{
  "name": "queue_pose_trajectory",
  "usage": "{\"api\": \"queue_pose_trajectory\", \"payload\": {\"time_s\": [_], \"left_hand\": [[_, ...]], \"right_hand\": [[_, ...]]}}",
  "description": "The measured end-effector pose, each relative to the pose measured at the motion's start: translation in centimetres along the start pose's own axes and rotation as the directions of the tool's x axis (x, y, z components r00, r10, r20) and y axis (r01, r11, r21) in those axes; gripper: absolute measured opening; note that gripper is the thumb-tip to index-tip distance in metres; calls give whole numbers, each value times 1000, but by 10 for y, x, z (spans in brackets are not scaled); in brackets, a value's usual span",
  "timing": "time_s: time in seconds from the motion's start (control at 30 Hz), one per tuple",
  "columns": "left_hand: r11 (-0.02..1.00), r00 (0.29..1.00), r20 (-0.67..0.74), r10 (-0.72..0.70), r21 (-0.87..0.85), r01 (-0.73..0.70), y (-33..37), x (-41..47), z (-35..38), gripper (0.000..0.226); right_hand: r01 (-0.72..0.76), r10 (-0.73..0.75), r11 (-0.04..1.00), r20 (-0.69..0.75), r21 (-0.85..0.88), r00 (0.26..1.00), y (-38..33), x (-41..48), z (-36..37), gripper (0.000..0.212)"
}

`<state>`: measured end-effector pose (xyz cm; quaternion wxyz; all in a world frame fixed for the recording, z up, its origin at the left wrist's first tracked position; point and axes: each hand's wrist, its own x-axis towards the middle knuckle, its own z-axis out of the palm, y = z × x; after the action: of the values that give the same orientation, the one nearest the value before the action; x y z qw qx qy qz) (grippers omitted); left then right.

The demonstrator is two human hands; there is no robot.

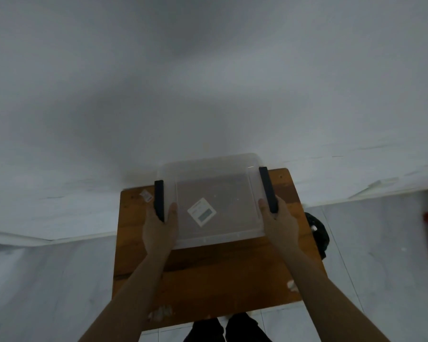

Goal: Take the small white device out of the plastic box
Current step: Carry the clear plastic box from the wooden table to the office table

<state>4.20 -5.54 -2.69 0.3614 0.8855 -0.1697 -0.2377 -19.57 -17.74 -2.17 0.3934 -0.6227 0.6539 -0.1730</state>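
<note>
The box [211,201] sat on the table [208,280], lid on, against the wall. Through the clear lid a small white square [202,211] showed near the middle, tilted; this looked to be the device (though it could be a label on the lid; I could not tell). If so, it would likely be light, stiff and smooth, best pinched by its edges once the lid came off.

The left hand [160,230] was curled on the left clip [159,199], thumb on the lid. The right hand [279,220] was likewise closed on the right clip [267,188]. The lid itself seemed thin and flexible.
</note>
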Motion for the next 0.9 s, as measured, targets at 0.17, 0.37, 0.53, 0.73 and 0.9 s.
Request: {"api": "queue_pose_trajectory", "payload": {"time_s": [0.17, 0.37, 0.53, 0.73, 0.9], "left_hand": [[994, 998, -41, 47, 101, -43, -7, -3, 2, 62], [995, 997, -67, -42, 92, 48, -22, -23, -8, 38], [994, 992, -71, -106, 31, 108, -42, -47, -22, 41], [988, 980, -139, -142, -77, 133, -41, -91, -51, 31], [977, 949, -274, -157, -186, 108, -46, -125, -84, 44]], "right_hand": [[-6, 6, 999, -7, -46, 1000, -4, -5, -3, 47], [-11, 11, 998, 8, -66, 1000, 7, -23, 1, 37], [1, -3, 999, 66, 32, 998, 20, -46, 2, 27], [104, -115, 980, 60, 169, 992, 17, -71, -8, 24], [236, -276, 939, 138, 249, 951, -15, -76, -9, 21]]}}
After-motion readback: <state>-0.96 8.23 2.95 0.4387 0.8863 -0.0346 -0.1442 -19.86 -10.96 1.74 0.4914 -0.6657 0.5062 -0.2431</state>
